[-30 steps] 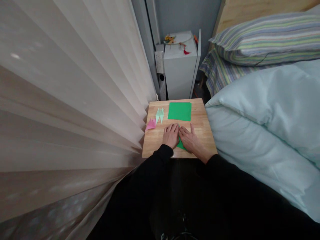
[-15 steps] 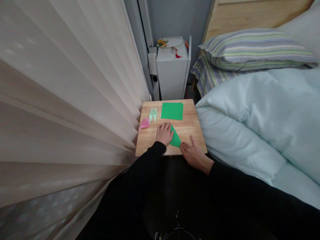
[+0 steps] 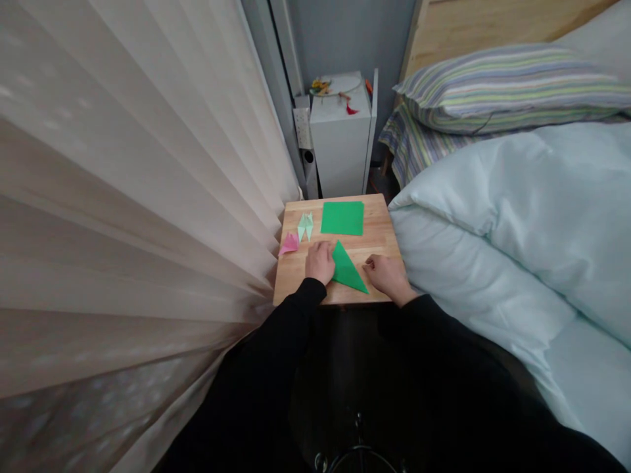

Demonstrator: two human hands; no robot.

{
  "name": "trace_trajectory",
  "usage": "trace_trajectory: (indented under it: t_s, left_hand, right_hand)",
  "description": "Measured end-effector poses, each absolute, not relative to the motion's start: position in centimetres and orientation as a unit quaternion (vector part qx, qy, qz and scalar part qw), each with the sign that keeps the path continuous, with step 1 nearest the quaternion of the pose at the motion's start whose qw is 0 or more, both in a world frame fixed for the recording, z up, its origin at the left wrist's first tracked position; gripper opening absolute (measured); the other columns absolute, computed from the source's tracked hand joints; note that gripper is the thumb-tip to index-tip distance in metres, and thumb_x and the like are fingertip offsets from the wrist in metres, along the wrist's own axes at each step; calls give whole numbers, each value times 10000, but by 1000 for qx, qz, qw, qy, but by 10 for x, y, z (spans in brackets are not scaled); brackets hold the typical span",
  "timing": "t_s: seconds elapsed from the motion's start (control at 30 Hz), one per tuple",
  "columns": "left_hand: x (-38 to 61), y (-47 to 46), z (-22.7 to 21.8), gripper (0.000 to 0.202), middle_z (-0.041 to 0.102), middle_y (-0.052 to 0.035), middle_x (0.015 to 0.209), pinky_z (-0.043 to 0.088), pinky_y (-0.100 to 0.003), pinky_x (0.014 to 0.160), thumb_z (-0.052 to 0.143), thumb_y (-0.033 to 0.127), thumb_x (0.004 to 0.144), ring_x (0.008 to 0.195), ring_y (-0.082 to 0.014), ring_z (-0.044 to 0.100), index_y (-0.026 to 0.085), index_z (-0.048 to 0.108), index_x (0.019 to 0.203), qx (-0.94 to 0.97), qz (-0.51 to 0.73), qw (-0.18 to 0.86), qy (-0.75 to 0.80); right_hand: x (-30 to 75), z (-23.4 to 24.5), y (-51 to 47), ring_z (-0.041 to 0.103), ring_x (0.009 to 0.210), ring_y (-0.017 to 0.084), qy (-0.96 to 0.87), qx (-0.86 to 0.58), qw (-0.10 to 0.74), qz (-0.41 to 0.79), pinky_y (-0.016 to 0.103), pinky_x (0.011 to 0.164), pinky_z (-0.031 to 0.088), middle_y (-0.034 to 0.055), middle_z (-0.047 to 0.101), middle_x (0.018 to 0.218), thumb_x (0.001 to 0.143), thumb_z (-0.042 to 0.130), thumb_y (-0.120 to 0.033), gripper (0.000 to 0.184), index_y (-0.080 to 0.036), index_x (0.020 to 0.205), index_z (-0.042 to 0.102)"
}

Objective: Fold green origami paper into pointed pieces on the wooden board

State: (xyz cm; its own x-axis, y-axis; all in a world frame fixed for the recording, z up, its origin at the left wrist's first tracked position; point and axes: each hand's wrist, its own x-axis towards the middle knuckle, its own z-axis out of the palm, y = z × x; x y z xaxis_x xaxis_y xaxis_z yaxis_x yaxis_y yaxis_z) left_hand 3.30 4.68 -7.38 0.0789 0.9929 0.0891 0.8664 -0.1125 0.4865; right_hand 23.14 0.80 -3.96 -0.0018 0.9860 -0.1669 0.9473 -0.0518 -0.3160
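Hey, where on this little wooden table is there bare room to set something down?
Bare wood on the table shows far right, bordered by the green paper, right hand and right edge; a smaller patch lies near left, between the pink fold and near edge. Crowded: far left, with the pale green fold, and the green triangle beside the left hand.

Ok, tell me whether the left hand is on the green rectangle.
No, the left hand is at the left side of the green triangle, and the green rectangle lies apart, farther off.
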Motion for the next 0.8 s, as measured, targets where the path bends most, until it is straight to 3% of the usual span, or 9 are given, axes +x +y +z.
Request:
trace_trajectory:
  t_s: [0.13,0.23,0.33,0.4,0.47,0.53,0.67,0.73,0.8]
  left_hand:
    - [18,15,-72,411,795,-117,1137,585,-386,984,522,13,864,1072,-269,748,178,724,1183,709,159,199,657]
    - [5,1,-76,486,808,-92,1124,600,-330,955,481,-56,815,1053,-228,761,174,723,1168,698,151,224,663]
    - [-2,0,-76,540,805,-57,1148,586,-301,988,454,-76,812,1066,-189,752,192,717,1200,697,152,241,658]
    - [0,2,-76,487,762,-105,1253,555,-361,1059,468,-5,893,1165,-223,712,175,681,1292,693,160,232,664]
    - [5,1,-75,485,632,-187,1448,481,-479,1150,544,149,965,1347,-307,594,152,577,1449,694,165,206,670]
    - [14,-2,-75,604,475,-198,1601,410,-589,1184,675,271,937,1476,-397,444,216,524,1520,739,136,173,637]
    - [31,-12,-65,532,271,-171,1732,252,-738,1208,660,244,944,1586,-486,207,249,577,1470,829,59,119,543]
    - [35,-15,-53,634,258,-172,1739,158,-759,1230,694,229,911,1609,-476,132,219,511,1519,841,83,89,526]
    - [38,-14,-38,668,463,-182,1634,86,-734,1256,680,195,916,1579,-414,286,205,461,1548,853,112,96,500]
  right_hand:
    - [209,-53,4,765,1010,332,-654,-728,57,196,342,763,546,206,784,1084,927,679,-304,350,-97,1208,699]
    - [201,-57,-3,744,1078,355,-658,-724,60,198,351,786,553,221,742,1195,875,764,-338,457,-105,1252,651]
    - [195,-58,-4,735,1104,331,-676,-706,55,204,335,825,546,200,731,1215,870,772,-310,433,-138,1243,637]
    - [191,-59,-2,741,1086,317,-684,-697,48,211,330,829,540,182,742,1188,874,760,-275,399,-144,1229,633]
    - [189,-60,-1,747,1059,319,-686,-693,38,218,335,816,536,176,754,1156,877,746,-246,369,-135,1210,633]
    - [187,-62,0,752,1037,326,-686,-691,28,225,343,797,533,178,764,1126,889,724,-237,321,-125,1179,645]
    - [187,-61,4,755,1015,303,-700,-672,17,242,328,778,517,165,781,1080,912,663,-195,147,-145,1046,699]
    - [190,-54,8,753,1007,275,-719,-646,23,254,307,778,502,142,791,1067,908,633,-141,125,-164,998,716]
    - [196,-42,15,750,992,255,-742,-615,36,267,296,776,489,111,802,1039,893,634,-116,152,-186,993,725]
